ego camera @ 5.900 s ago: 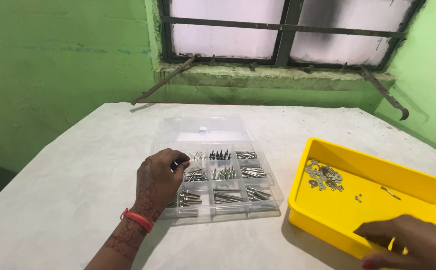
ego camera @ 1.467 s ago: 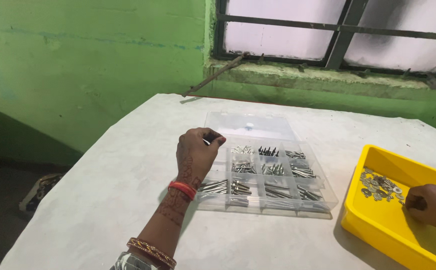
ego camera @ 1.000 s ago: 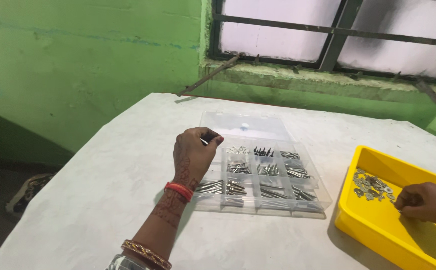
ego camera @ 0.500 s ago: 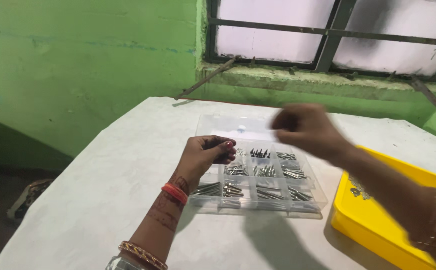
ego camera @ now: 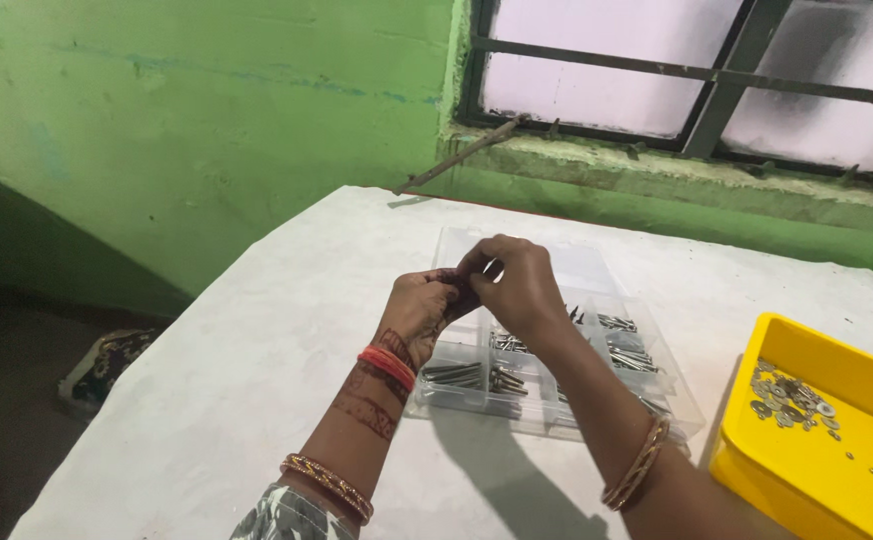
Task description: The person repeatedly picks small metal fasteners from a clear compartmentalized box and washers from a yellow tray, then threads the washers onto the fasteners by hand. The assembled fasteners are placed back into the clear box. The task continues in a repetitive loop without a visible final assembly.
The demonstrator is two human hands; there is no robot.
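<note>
My left hand point(ego camera: 425, 312) and my right hand point(ego camera: 513, 283) meet fingertip to fingertip above the clear plastic organizer box point(ego camera: 657, 400). Their fingers pinch together around something small and dark that I cannot make out. The box lies on the white table point(ego camera: 237, 380) and its compartments hold several metal screws point(ego camera: 627, 350). The left wrist wears a red band, and both forearms carry bangles.
A yellow tray point(ego camera: 787, 480) with several small metal washers point(ego camera: 785, 395) stands at the right of the table. Behind the table is a green wall and a barred window point(ego camera: 697, 75). A dark floor drops off past the table's left edge.
My right hand left the yellow tray and swung left over the box to join the left hand. The left hand lifted slightly off the box. The camera turned left.
</note>
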